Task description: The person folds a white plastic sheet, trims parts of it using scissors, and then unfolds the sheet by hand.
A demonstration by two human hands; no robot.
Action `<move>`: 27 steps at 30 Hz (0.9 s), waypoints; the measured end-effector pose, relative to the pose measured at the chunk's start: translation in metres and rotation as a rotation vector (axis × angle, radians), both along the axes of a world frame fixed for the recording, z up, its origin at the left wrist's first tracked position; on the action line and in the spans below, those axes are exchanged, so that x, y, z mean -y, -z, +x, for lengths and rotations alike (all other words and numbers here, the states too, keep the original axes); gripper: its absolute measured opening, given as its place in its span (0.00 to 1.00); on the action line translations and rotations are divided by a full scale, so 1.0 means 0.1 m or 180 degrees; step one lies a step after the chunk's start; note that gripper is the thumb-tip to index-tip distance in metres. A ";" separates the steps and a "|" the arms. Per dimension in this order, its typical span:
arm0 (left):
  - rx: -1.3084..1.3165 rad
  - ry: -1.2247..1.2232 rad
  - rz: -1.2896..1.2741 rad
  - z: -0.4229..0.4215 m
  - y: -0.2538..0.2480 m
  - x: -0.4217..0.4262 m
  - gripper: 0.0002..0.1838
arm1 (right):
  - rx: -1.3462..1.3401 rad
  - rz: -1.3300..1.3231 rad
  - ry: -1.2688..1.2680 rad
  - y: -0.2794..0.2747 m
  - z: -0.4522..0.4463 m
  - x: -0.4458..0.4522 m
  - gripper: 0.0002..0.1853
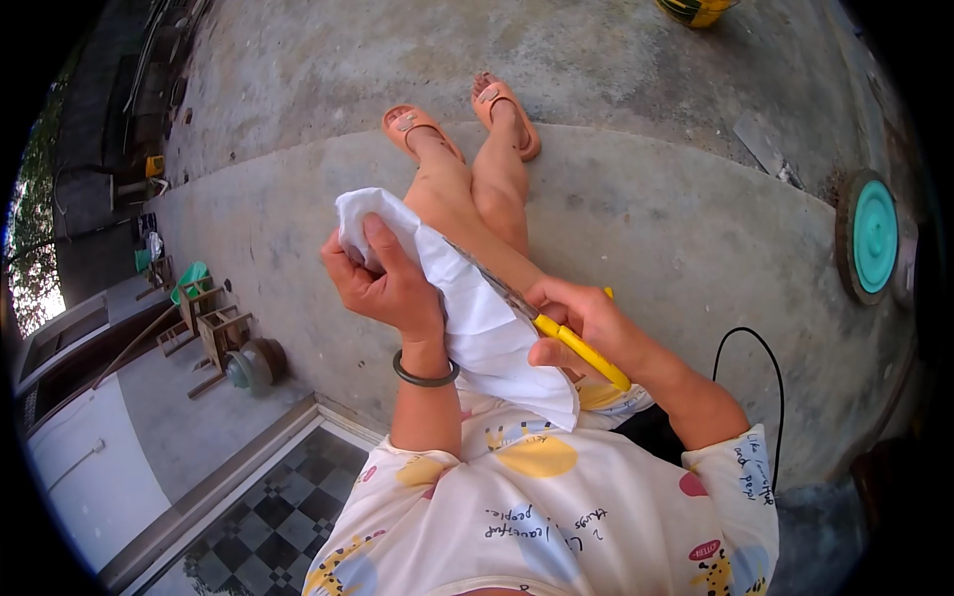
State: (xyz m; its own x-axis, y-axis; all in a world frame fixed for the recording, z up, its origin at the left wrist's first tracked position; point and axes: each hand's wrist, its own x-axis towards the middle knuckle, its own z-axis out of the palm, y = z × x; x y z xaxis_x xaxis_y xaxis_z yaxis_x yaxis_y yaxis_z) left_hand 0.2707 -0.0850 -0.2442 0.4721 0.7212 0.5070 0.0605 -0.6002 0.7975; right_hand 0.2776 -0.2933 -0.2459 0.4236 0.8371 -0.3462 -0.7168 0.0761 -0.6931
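Observation:
White cloth or paper [477,318] hangs in folds over my lap, its upper end pinched between the thumb and fingers of my left hand [383,273]. A dark bangle [425,370] circles my left wrist. Yellow-handled scissors [581,353] are held in my right hand [586,318], the fingers wrapped round the handles. Their dark blades point up and left along the right edge of the white piece. How far the blades are apart cannot be made out.
My legs stretch forward over the concrete floor [656,219], with orange slippers [512,119] on the feet. A turquoise round lid [874,236] is at the right. Wooden stools [224,333] stand at the left. A black cable [780,387] curves at my right side.

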 end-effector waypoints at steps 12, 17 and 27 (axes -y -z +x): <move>-0.0038 -0.0105 -0.0003 0.00 0.01 -0.01 0.09 | 0.0428 0.0070 -0.0032 0.17 -0.04 0.01 0.37; -0.0081 -0.0105 0.0011 0.00 -0.01 0.01 0.10 | 0.0237 0.0034 -0.0125 0.05 0.05 0.02 0.32; -0.0054 -0.0087 -0.0001 -0.01 -0.01 0.00 0.10 | 0.0666 -0.0008 -0.0002 0.14 0.01 0.00 0.34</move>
